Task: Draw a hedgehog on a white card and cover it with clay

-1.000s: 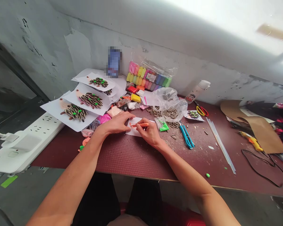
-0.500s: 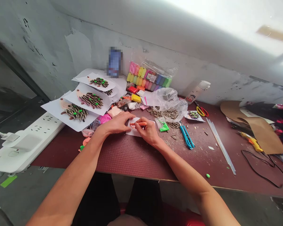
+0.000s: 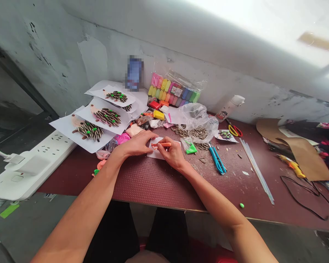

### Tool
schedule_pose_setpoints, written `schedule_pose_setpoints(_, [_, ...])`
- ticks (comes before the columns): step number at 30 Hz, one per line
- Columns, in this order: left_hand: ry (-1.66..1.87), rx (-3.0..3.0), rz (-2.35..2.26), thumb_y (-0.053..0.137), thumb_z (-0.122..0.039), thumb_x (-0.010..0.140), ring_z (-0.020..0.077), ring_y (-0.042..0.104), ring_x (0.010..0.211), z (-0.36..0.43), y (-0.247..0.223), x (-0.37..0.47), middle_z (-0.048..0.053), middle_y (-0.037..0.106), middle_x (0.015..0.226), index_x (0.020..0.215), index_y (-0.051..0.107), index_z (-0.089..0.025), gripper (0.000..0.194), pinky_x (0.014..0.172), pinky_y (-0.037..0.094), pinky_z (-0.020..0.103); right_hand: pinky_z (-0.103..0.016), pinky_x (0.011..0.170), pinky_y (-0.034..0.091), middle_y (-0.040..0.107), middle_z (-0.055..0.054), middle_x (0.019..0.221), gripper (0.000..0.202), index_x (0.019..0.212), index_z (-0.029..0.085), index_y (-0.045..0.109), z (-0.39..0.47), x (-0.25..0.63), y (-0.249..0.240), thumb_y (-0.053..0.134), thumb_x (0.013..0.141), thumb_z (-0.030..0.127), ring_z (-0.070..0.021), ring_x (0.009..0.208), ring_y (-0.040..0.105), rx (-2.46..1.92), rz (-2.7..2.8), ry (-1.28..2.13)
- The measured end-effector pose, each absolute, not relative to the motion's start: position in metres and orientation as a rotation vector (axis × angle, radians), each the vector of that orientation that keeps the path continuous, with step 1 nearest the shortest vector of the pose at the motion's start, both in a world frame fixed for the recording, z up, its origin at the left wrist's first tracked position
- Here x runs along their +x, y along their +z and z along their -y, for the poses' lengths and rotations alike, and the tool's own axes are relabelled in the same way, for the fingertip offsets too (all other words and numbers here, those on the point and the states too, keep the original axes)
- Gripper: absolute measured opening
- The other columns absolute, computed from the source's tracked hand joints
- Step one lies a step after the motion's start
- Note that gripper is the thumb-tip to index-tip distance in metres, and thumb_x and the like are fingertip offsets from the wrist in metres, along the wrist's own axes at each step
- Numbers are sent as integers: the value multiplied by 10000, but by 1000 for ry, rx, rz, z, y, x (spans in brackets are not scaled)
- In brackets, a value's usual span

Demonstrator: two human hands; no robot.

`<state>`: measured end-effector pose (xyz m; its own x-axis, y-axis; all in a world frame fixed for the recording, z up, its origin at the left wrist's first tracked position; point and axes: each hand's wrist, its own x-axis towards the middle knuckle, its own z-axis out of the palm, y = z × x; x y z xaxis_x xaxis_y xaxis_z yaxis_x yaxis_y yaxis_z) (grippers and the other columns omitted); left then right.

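Note:
A small white sheet of paper (image 3: 156,154) lies on the dark red table between my hands, with orange-red marks on it. My right hand (image 3: 172,153) is closed around a slim orange pen (image 3: 166,144), its tip down at the marks. Flat on the paper's left side rests my left hand (image 3: 139,143), thumb and fingers apart, touching the sheet's edge. Just right of the paper is a small clear bag with bright green clay (image 3: 191,148). Striped sunflower seeds (image 3: 194,132) are heaped behind it, partly under a clear plastic bag (image 3: 199,116).
At left, sheets bearing seed hedgehogs (image 3: 106,116) overlap beside a white power strip (image 3: 30,171). Colored clay packs (image 3: 171,91) lean on the wall. To the right are a blue utility knife (image 3: 217,160), scissors (image 3: 234,129), clear glue sticks (image 3: 257,171) and a yellow glue gun (image 3: 294,166).
The view has shifted very slightly. Both hands stay in nearly the same place, with the pen still on the paper.

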<state>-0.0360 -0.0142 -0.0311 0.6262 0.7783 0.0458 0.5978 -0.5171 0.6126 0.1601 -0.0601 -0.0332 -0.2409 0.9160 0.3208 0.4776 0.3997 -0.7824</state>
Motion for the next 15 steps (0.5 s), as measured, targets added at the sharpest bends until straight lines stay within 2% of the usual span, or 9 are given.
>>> schedule_pose_setpoints(15, [427, 2297, -1070, 635, -241, 724, 281, 552, 1257, 14, -30, -36, 85, 635, 1311, 1330, 589, -207, 609, 1106, 428, 416, -241, 575, 387, 685, -8, 723, 216, 790, 201, 615, 59, 162, -31, 570, 914, 373, -116, 591, 548, -1239, 1860, 687])
